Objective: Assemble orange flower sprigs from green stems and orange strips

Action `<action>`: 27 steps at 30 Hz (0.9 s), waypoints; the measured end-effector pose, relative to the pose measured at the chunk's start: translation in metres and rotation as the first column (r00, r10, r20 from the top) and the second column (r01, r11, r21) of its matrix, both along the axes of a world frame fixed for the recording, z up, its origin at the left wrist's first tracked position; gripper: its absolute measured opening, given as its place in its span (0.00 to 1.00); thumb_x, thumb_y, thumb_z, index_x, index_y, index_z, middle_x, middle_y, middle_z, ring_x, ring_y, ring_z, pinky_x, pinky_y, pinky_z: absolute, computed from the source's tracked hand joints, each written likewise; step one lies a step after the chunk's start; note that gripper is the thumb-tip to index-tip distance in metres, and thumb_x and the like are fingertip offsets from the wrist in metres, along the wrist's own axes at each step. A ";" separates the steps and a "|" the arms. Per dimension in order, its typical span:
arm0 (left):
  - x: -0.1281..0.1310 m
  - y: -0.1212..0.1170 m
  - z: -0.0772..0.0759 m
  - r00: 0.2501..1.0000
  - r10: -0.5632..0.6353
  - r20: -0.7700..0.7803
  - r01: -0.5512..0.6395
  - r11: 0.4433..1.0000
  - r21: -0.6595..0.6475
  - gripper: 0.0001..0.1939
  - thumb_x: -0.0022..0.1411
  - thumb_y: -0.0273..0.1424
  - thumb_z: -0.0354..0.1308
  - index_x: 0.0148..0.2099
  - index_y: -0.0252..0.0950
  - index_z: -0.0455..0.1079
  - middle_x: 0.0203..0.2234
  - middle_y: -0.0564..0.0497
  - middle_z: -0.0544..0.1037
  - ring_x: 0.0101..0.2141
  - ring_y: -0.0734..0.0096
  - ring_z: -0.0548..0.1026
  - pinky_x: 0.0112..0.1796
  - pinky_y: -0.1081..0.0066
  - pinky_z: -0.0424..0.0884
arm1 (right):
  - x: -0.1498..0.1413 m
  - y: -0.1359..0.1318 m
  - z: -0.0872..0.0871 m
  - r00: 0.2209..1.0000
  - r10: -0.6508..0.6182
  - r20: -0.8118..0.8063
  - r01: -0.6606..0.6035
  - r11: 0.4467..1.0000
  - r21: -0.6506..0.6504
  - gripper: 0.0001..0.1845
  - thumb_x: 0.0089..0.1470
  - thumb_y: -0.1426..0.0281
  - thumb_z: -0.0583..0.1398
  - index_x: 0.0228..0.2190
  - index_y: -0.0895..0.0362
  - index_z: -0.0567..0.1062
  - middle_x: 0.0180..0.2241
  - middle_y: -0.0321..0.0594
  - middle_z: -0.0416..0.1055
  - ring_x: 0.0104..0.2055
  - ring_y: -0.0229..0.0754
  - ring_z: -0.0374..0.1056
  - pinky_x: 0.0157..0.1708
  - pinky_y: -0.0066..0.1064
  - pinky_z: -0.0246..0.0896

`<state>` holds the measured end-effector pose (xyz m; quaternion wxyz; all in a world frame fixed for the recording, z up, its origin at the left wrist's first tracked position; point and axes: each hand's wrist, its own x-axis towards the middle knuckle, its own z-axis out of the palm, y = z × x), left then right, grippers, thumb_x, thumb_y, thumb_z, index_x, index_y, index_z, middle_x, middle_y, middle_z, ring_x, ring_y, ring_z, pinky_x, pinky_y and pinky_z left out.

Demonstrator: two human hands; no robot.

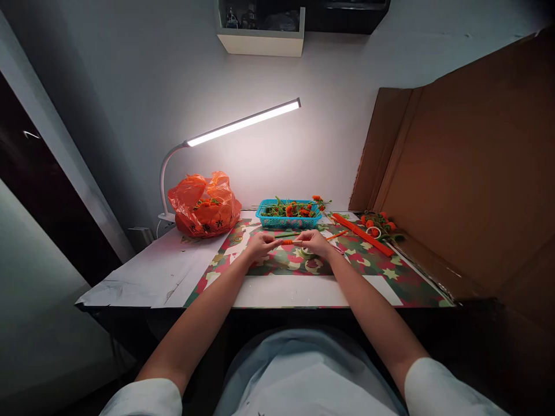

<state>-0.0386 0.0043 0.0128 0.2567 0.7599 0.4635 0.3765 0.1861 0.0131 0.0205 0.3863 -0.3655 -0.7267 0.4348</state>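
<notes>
A: Where is the thing now in the hands?
B: It is the thin, stick-shaped piece, orange in its left part and pale at the right (287, 242). It lies between the left hand (261, 245) and the right hand (315, 242), level, well in from the front edge of the surface (130, 283).
A: And how are the hands?
B: Both are nearly closed. The fingertips of each pinch one end of the piece. Its material is too small to tell.
A: Why is it held so?
B: I suppose that two held ends keep it steady and leave the orange part open to view. The white, bar-shaped lamp (243, 122) stands at the back left corner, probably so that its light falls on the fingers.
A: And the other things?
B: The blue, perforated plastic basket (288, 222) with orange flowers on green stems (289, 211) is near the back edge, directly beyond the hands, perhaps for easy reach. The pale green, ring-shaped roll (307, 253) lies just beside the right hand, maybe for the same reason. The red, translucent plastic bag (206, 221) stands towards the back left corner.
</notes>
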 end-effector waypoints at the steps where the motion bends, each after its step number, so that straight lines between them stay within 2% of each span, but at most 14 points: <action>1: -0.001 0.001 0.000 0.999 -0.015 -0.039 0.016 1.000 0.027 0.31 0.49 0.57 0.55 0.15 0.35 0.54 0.12 0.59 0.50 0.17 0.80 0.50 0.19 0.75 0.45 | 0.002 -0.001 0.002 0.999 0.007 0.033 -0.006 1.000 -0.008 0.26 0.32 0.49 0.68 0.21 0.61 0.77 0.20 0.36 0.66 0.22 0.32 0.54 0.23 0.28 0.47; 5: -0.002 0.001 0.000 0.984 -0.041 -0.175 0.055 0.996 0.075 0.30 0.53 0.55 0.53 0.15 0.34 0.57 0.11 0.59 0.51 0.17 0.80 0.50 0.20 0.73 0.45 | 0.006 -0.004 0.005 0.988 0.011 0.157 -0.011 1.000 0.001 0.23 0.34 0.52 0.68 0.21 0.61 0.78 0.21 0.37 0.68 0.24 0.33 0.57 0.23 0.28 0.48; 10: -0.003 -0.002 0.002 0.940 0.014 -0.341 0.014 0.997 0.081 0.29 0.54 0.54 0.53 0.17 0.34 0.63 0.10 0.57 0.60 0.17 0.79 0.54 0.21 0.73 0.48 | 0.006 0.001 -0.003 0.956 -0.007 0.294 -0.003 0.999 0.035 0.20 0.36 0.54 0.67 0.21 0.61 0.79 0.20 0.37 0.70 0.24 0.35 0.58 0.24 0.27 0.48; 15: 0.002 -0.007 0.006 0.914 0.083 -0.397 -0.037 0.992 0.121 0.29 0.55 0.55 0.52 0.16 0.36 0.64 0.09 0.54 0.63 0.18 0.75 0.58 0.22 0.72 0.48 | 0.002 0.002 -0.009 0.889 -0.225 0.399 0.162 0.969 0.185 0.16 0.41 0.56 0.66 0.21 0.57 0.80 0.23 0.40 0.76 0.30 0.41 0.66 0.34 0.32 0.52; 19: 0.005 -0.012 0.010 0.919 0.111 -0.379 -0.093 0.993 0.067 0.29 0.54 0.56 0.51 0.16 0.37 0.64 0.10 0.53 0.66 0.17 0.75 0.59 0.22 0.72 0.48 | -0.002 0.001 -0.011 0.852 -0.345 0.393 0.260 0.931 0.256 0.15 0.43 0.55 0.65 0.21 0.54 0.80 0.26 0.41 0.78 0.33 0.45 0.69 0.39 0.36 0.51; 23: 0.005 -0.015 0.010 0.936 0.106 -0.335 -0.089 0.994 0.066 0.29 0.51 0.57 0.53 0.15 0.37 0.64 0.09 0.53 0.64 0.18 0.74 0.59 0.22 0.72 0.48 | -0.001 0.000 -0.010 0.853 -0.331 0.403 0.208 0.924 0.320 0.17 0.44 0.53 0.64 0.22 0.54 0.81 0.25 0.42 0.78 0.33 0.44 0.68 0.39 0.36 0.49; 27: 0.006 -0.015 0.009 0.911 0.113 -0.396 -0.064 0.989 0.134 0.28 0.51 0.55 0.55 0.15 0.37 0.64 0.11 0.53 0.64 0.19 0.73 0.59 0.24 0.71 0.47 | 0.003 -0.003 -0.008 0.826 -0.271 0.494 0.098 0.933 0.347 0.16 0.46 0.55 0.65 0.20 0.54 0.80 0.23 0.39 0.76 0.30 0.41 0.66 0.38 0.35 0.47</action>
